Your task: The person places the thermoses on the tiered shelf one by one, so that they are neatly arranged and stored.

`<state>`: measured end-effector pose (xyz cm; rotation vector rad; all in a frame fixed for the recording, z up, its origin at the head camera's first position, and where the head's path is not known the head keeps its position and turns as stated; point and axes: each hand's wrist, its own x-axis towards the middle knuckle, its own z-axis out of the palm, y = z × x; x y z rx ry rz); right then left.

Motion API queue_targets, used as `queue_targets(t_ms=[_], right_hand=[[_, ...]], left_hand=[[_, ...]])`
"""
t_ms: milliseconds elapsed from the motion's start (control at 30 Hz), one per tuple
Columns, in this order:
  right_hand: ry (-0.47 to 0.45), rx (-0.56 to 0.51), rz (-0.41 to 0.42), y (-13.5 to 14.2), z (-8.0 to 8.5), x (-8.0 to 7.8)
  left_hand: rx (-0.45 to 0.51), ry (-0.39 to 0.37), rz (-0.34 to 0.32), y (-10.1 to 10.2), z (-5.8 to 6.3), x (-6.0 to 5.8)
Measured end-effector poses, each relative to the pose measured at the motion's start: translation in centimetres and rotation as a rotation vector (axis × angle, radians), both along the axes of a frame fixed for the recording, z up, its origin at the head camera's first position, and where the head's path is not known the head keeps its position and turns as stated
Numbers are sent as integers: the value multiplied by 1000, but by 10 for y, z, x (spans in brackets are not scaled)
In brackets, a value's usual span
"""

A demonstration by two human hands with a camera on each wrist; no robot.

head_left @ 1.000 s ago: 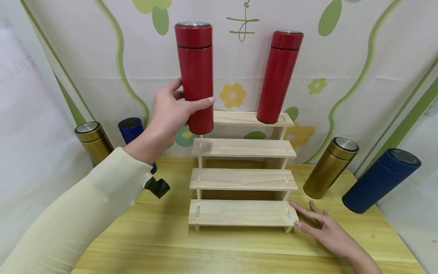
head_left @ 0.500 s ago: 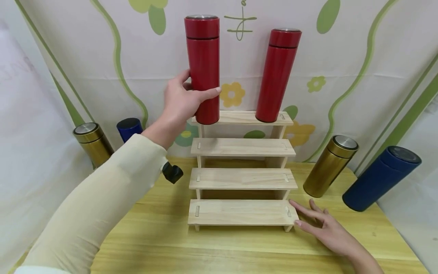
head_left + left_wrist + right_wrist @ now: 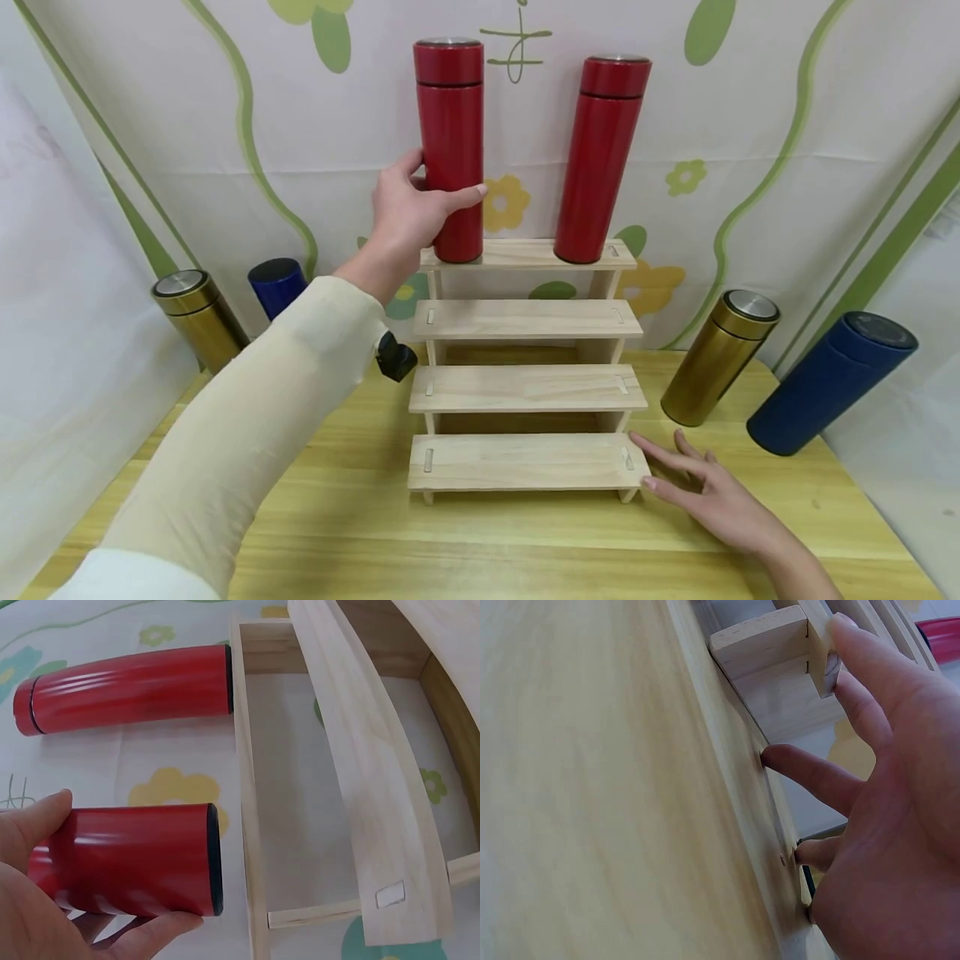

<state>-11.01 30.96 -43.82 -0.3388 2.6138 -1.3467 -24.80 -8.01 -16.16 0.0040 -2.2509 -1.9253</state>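
My left hand point(image 3: 411, 208) grips a tall red vacuum flask point(image 3: 453, 133) by its lower half, thumb across the front. The flask is upright over the left part of the top step of a wooden stepped shelf point(image 3: 528, 317). In the left wrist view a small gap shows between the base of the held flask point(image 3: 142, 859) and the top board. A second red flask point(image 3: 603, 158) stands on that step at the right. My right hand point(image 3: 716, 500) has its fingers spread at the right end of the lowest step point(image 3: 525, 462); its other fingertips rest on the table point(image 3: 630, 787).
To the right stand a gold flask point(image 3: 720, 358) and a dark blue flask point(image 3: 832, 383). Another gold flask point(image 3: 198, 317) and a blue flask point(image 3: 277, 283) are at the left, partly hidden by the left sleeve point(image 3: 247, 425). A patterned cloth point(image 3: 360, 100) hangs behind the shelf.
The left hand has carried its red flask right and away from me, over the top step's left part. The right hand has stayed at the lowest step. The head view has shifted slightly.
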Motion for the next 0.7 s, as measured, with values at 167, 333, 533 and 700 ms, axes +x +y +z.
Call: queue_targets(t_ms=[167, 333, 533, 700], right_hand=[[-19, 1, -4, 0, -1, -1], [-17, 4, -2, 0, -2, -1], [6, -3, 10, -1, -3, 1], [2, 0, 5, -2, -3, 1]], left_hand=[[-1, 9, 16, 3, -3, -7], [-52, 7, 45, 6, -8, -11], [-50, -5, 60, 6, -12, -15], [-63, 0, 45, 8, -10, -16]])
